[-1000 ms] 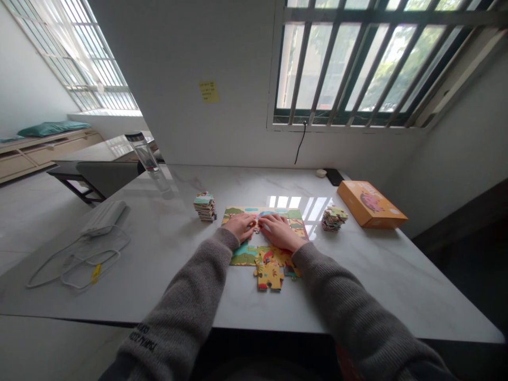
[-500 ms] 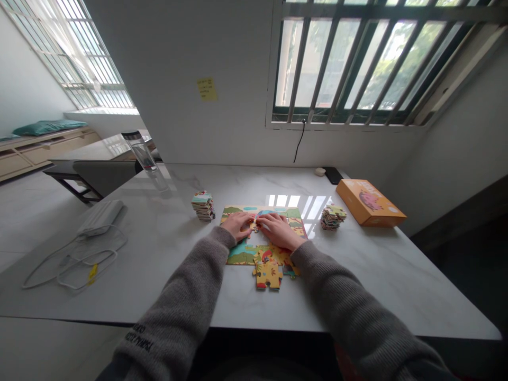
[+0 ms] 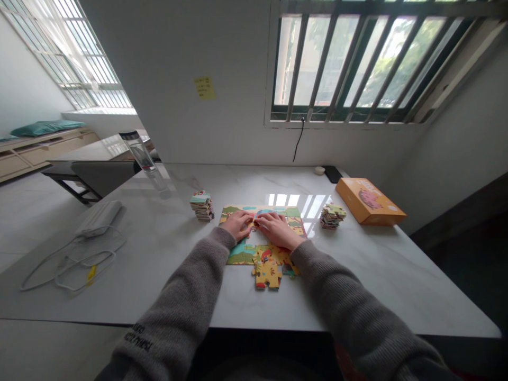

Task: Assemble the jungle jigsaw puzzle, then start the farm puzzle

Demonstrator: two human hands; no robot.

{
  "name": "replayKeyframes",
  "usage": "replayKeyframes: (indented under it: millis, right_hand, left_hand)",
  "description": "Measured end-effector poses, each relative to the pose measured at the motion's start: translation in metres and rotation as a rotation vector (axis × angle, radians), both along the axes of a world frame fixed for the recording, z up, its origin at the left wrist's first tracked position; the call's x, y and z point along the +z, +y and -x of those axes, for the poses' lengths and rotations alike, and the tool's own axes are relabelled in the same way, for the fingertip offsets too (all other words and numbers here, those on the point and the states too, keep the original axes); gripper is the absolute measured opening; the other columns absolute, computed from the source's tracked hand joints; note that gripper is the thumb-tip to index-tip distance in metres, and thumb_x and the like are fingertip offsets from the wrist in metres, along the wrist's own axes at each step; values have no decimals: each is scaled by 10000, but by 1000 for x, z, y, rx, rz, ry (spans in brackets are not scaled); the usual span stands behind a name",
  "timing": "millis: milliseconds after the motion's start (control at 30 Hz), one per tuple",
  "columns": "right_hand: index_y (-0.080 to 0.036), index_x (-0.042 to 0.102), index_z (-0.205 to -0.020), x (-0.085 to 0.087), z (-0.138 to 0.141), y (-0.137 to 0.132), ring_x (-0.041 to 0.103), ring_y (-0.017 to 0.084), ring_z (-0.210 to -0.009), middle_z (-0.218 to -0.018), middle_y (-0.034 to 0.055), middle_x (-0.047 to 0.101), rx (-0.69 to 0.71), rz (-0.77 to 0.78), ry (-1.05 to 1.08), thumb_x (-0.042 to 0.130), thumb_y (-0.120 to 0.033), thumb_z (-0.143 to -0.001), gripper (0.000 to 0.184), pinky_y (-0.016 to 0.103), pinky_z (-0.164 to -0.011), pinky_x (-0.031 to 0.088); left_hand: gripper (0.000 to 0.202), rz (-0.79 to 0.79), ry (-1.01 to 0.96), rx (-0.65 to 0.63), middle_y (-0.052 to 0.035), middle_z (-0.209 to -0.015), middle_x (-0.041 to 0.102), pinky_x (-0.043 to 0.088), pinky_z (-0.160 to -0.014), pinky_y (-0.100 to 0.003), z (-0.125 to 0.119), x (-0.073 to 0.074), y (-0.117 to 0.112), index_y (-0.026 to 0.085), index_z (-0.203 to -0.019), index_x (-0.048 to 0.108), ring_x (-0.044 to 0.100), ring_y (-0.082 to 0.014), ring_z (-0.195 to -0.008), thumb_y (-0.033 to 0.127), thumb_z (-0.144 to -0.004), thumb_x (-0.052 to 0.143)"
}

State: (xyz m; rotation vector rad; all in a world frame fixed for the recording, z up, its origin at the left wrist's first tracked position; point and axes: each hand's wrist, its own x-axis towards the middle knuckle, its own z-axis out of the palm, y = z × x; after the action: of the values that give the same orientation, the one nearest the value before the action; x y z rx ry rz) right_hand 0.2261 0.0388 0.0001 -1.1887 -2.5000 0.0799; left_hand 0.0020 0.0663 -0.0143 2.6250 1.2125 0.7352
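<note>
L hand (image 3: 238, 224) & R hand (image 3: 273, 229) nearly meet, curled narrow over part-built puzzle (image 3: 242, 255) on table (image 3: 170, 254); can't tell what's pinched. From puzzle: orange box (image 3: 369, 203) approx 2 o'clock, yellow note (image 3: 205, 88) 11, L sleeve (image 3: 186, 286) 8; lettering too blurred to read.

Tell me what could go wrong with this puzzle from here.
The right sleeve lies close to the yellow pieces and might drag them. The left hand and right hand nearly meet over the puzzle; a hard push could shift it. The left stack is uneven, so a bump might topple it.
</note>
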Motion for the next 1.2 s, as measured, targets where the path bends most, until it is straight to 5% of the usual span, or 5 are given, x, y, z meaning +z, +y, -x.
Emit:
replayKeyframes:
  millis: [267,533,867,1000,1200]
  right_hand:
    - [-158,575,-1302,-5,-18,7,560,256,-1208,-1296,138,616,80,85,114,499,-169,-970,341,419,-1029,442]
    - [-203,616,-1221,-14,-15,6,554,251,-1183,-1245,115,620,82,31,153,542,-175,-940,293,421,-1018,434]
    - [-224,618,-1216,-14,-15,5,541,243,-1168,-1234,100,617,80,13,157,548,-191,-935,291,403,-1010,410]
    - [-224,609,-1221,-12,-14,2,533,242,-1177,-1238,102,613,72,7,136,532,-209,-954,278,402,-1020,396]
    - [-204,598,-1223,-6,-13,-3,530,248,-1178,-1247,115,605,61,5,98,512,-193,-956,280,406,-1010,395]
  left_hand:
    - [142,71,-14,-233,-48,-925,651,463,-897,-362,-19,27,-38,207,-906,678,591,-224,-941,326,-859,614]
    - [760,159,265,-282,-75,-1040,557,417,-868,-408,-44,30,-95,198,-1073,596,527,-289,-951,646,-504,829]
    - [513,207,194,-308,-59,-931,565,433,-783,-362,-45,29,-84,181,-939,522,517,-243,-852,479,-622,794]
    - [223,286,-4,-342,-32,-835,546,422,-732,-312,-43,25,-75,196,-825,492,496,-189,-777,379,-834,619]
    - [345,607,-415,-309,25,-714,492,381,-590,-251,-31,32,-66,184,-819,516,431,-116,-619,512,-895,591]
